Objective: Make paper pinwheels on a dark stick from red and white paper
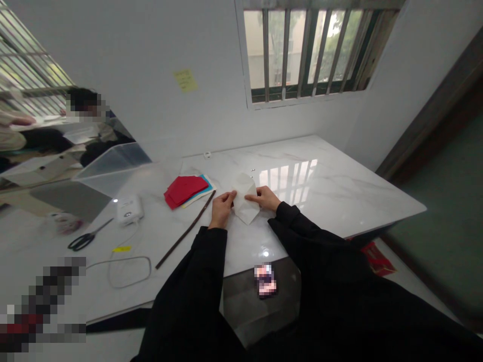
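Observation:
Between my two hands is a piece of white felt-like sheet or paper (247, 210), roughly diamond-shaped, held just above the white marbled table (332, 191). My left hand (223, 208) pinches its left edge between thumb and fingers. On the opposite edge, my right hand (266, 197) grips with the thumb lying on top. Left of my hands rests a stack of red sheets (186, 190), with blue and cream sheets (207, 190) showing under it. A thin dark brown strip (184, 231) lies slantwise beside my left forearm.
Farther left are black-handled scissors (83, 241), a white device (129, 210) with a cable (130, 286), and a clear plastic panel (113, 168). A yellow note (185, 80) sticks to the wall under which the table stands. Another person (101, 130) sits at far left.

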